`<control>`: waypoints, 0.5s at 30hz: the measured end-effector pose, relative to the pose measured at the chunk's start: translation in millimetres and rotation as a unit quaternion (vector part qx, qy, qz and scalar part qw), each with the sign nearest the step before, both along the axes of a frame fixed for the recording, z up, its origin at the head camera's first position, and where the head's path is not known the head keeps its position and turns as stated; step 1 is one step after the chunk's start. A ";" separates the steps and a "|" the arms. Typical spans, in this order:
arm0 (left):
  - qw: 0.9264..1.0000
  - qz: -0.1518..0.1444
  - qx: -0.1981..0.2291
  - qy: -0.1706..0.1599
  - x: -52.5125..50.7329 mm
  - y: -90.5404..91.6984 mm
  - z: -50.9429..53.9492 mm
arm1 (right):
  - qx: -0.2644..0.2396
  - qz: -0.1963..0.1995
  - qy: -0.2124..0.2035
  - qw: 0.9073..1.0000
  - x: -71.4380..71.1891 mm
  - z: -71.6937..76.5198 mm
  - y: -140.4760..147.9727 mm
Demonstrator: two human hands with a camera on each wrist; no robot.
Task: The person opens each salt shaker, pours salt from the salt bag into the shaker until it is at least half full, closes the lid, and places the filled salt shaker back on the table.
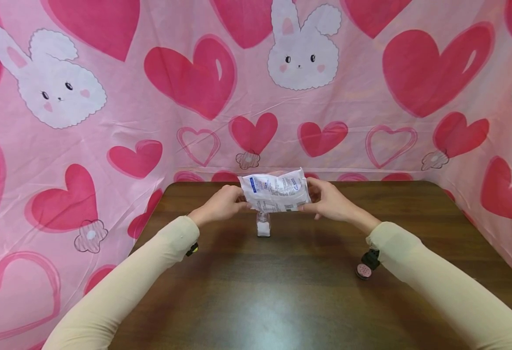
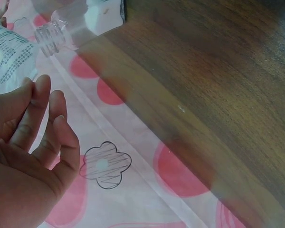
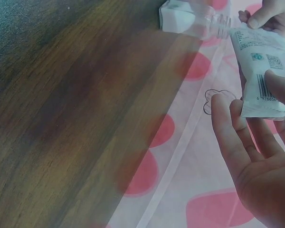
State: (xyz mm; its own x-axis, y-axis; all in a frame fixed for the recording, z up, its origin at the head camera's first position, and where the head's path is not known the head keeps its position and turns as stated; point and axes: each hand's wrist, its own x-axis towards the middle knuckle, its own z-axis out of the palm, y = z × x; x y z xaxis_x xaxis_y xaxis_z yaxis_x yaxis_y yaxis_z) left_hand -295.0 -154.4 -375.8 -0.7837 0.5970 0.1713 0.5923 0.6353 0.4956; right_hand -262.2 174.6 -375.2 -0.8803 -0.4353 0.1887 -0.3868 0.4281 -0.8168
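Observation:
Both hands hold a white printed packet (image 1: 276, 191) sideways above an open-mouthed clear glass bottle (image 1: 263, 226) with white contents. My left hand (image 1: 222, 203) pinches the packet's left end between thumb and forefinger; its other fingers are bent in the left wrist view. At the other end, the thumb of my right hand (image 3: 266, 156) lies over the packet (image 3: 259, 66) near its barcode, with fingers beneath. In the right wrist view the packet's edge is beside the neck of the bottle (image 3: 180, 20); whether they touch I cannot tell.
A pink perforated lid (image 1: 363, 271) lies on the brown wooden table (image 1: 256, 291), near the right sleeve and a dark wrist device (image 1: 371, 258). Pink cloth (image 1: 352, 141) with hearts and rabbits hangs behind the table and at both sides.

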 end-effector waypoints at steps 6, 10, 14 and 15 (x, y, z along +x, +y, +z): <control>1.000 0.001 0.000 0.001 0.0 -0.6 -0.1 | 0.003 0.000 0.001 1.000 -2.2 -1.1 -1.2; 1.000 0.002 0.000 -0.001 -0.6 -1.1 -1.2 | 0.003 0.000 0.000 1.000 -2.2 -1.2 -1.7; 1.000 0.002 0.001 -0.001 -1.3 -1.4 -2.2 | 0.004 -0.002 -0.001 1.000 -2.8 -1.8 -1.6; 1.000 0.003 0.002 -0.002 -1.5 -1.4 -2.4 | 0.004 -0.002 -0.002 1.000 -2.6 -1.7 -1.5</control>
State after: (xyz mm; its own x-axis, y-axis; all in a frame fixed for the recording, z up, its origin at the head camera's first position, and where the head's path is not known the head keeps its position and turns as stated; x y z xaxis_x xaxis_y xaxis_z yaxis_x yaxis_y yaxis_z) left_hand -296.4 -155.8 -378.2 -0.7875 0.5920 0.1712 0.5873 0.6367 0.4997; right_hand -264.8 173.1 -376.9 -0.8825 -0.4334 0.1827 -0.3825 0.4353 -0.8150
